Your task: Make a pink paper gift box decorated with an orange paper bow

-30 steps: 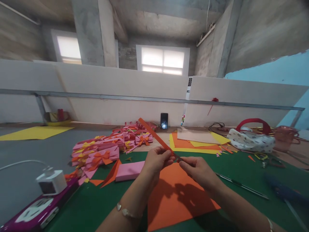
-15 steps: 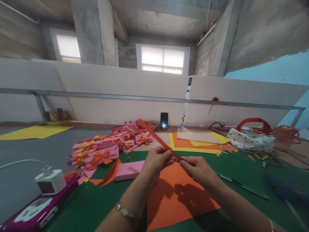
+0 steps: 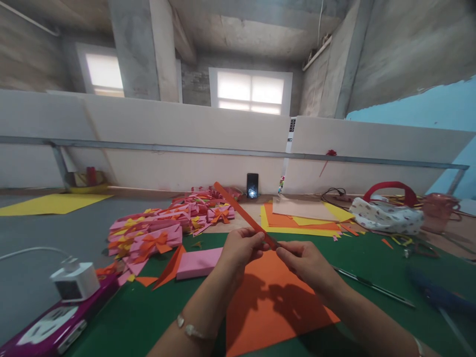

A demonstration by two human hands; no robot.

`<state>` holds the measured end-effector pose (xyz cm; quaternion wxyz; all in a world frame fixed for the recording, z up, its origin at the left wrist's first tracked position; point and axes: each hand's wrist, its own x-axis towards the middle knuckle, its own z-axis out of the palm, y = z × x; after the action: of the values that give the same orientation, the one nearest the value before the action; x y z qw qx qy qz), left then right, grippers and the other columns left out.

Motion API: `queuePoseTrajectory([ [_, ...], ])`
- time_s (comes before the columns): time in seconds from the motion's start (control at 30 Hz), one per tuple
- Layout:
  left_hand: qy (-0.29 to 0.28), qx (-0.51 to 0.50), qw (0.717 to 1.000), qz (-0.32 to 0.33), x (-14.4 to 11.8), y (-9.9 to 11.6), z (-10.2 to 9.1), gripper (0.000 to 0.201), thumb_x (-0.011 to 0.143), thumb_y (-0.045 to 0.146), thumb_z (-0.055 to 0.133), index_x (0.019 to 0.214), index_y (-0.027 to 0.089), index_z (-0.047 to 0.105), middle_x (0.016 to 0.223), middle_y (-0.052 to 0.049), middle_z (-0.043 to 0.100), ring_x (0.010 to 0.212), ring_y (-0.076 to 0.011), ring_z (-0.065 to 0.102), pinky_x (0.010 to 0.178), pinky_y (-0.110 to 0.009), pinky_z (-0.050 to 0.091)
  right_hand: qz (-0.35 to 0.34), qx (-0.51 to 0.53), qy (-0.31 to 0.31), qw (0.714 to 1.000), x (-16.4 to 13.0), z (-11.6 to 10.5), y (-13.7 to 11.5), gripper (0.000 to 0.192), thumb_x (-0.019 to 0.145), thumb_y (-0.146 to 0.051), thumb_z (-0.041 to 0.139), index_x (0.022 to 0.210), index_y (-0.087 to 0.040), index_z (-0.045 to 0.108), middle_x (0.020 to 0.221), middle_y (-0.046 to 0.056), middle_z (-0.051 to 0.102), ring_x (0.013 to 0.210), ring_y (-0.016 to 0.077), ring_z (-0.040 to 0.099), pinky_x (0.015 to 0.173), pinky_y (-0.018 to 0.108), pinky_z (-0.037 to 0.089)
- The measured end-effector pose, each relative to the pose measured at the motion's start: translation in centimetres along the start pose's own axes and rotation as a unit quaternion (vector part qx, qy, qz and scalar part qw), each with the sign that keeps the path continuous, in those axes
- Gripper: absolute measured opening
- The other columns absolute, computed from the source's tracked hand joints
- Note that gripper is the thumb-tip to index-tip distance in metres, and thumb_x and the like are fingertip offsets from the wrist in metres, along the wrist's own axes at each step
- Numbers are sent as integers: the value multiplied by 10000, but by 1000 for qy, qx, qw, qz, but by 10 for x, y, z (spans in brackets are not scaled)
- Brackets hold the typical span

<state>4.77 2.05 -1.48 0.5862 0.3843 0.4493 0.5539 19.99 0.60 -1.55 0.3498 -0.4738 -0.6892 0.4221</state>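
A narrow orange paper strip [image 3: 238, 208] slants between my hands, its free end pointing up and to the left. My left hand [image 3: 243, 248] is closed on the strip partway along, thumb on top. At its lower end my right hand [image 3: 305, 258] pinches the strip between thumb and fingers; that end looks dark and its detail is hard to make out. Under both hands lies an orange paper sheet [image 3: 256, 317], with their shadows on it. A pink folded paper box [image 3: 197, 264] rests beside my left forearm, partly covered by it.
Pink paper pieces with orange and yellow bows [image 3: 159, 240] are heaped at the left. A pen [image 3: 372, 286] lies on the green mat [image 3: 126, 322] to the right. Coloured sheets [image 3: 301, 228], a phone [image 3: 252, 185] and a cloth bag [image 3: 386, 215] are behind; a purple power strip [image 3: 78, 322] is front left.
The strip has shifted slightly down and right between my hands, so more orange shows beside my right fingertips. Both hands stay in nearly the same place.
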Motion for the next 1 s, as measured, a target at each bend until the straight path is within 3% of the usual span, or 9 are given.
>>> queuePoseTrajectory([
  [0.53,-23,15,1000,-7,-1,1,-2,97,650,167,694,689,94,643,572,-37,637,481,-49,554,436,-114,398,-14,-1,7,1000,-1,-1,1,309,779,-418,511,725,-154,663,543,-55,299,490,79,236,431,224,168],
  [1.0,-11,1,1000,-8,-4,4,3,16,702,97,626,693,94,638,601,-25,633,493,-37,555,451,-103,418,12,52,19,998,-4,-5,-6,382,765,-441,545,969,-138,656,540,-68,254,481,75,205,421,222,135],
])
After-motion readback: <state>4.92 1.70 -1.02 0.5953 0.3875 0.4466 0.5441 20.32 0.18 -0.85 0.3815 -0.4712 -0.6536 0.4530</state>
